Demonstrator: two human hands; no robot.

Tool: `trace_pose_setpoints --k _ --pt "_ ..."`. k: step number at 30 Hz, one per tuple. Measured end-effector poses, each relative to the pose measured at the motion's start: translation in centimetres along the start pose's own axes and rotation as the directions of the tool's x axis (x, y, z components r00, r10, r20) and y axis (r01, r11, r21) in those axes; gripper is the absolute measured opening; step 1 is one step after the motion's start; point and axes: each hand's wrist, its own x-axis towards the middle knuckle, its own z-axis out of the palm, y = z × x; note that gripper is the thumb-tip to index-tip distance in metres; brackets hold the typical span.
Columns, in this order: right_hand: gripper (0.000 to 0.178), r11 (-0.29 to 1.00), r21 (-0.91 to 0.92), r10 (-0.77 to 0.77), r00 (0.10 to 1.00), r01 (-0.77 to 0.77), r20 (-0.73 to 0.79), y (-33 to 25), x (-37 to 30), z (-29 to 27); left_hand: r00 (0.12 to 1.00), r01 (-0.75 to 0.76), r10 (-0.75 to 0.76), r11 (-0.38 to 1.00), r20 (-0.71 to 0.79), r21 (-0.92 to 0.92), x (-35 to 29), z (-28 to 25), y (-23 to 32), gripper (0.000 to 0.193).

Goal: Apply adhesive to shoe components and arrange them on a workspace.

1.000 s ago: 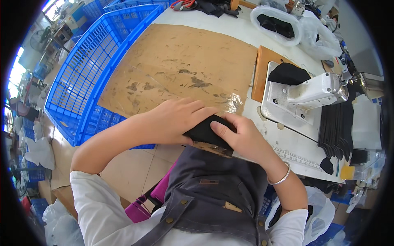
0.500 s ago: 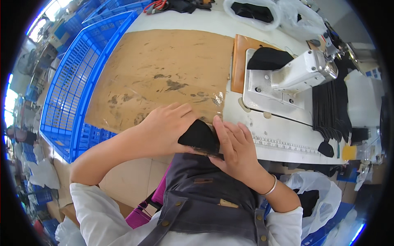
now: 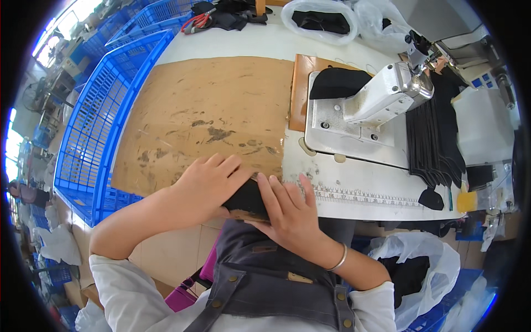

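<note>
At the table's near edge, over the corner of a stained brown cardboard sheet (image 3: 204, 99), a black fabric piece (image 3: 246, 198) is between my hands. My left hand (image 3: 207, 188) grips its left side, with the fingers bent over the top. My right hand (image 3: 289, 214) holds it from the right, fingers lying across its face and thumb low at its edge. A brownish strip shows along its lower border. Much of the piece is covered by my fingers.
To the right stands a white sewing machine (image 3: 381, 94) with a black curved piece (image 3: 338, 83) on its bed. Long black strips (image 3: 431, 138) hang beyond it. A blue crate (image 3: 99, 127) borders the left. Red-handled scissors (image 3: 197, 22) and plastic bags (image 3: 321, 21) lie at the back.
Both hands and the black piece have shifted slightly left and down in the view. My right fingers now cover more of the piece. The whole scene has shifted a little too.
</note>
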Motion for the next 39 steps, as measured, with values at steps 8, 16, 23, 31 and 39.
trace_pose_setpoints --k 8,16,23,31,39 --pt "0.086 0.999 -0.033 0.041 0.999 -0.041 -0.006 -0.2 1.2 0.8 0.992 -0.017 0.01 0.999 -0.129 -0.051 -0.2 0.1 -1.5 0.084" --pt "0.086 0.994 0.083 0.057 0.992 -0.067 0.116 2.1 0.5 -0.8 0.992 -0.017 0.001 0.993 -0.127 -0.12 0.9 0.2 -0.9 0.099" --pt "0.079 0.96 0.278 -0.04 0.963 -0.037 0.265 5.0 -0.5 -4.1 0.978 -0.043 0.034 0.998 -0.207 -0.039 -1.5 -0.8 -2.3 0.099" --pt "0.08 0.999 0.03 -0.042 0.853 0.03 0.52 9.1 -2.6 -6.9 0.893 0.337 -0.321 0.942 -0.314 -0.006 -8.3 3.9 -17.9 0.066" --pt "0.08 0.985 -0.117 -0.046 0.854 0.124 0.518 9.4 -3.7 -6.3 0.877 0.322 -0.288 0.946 -0.385 0.025 -8.2 5.7 -19.7 0.06"
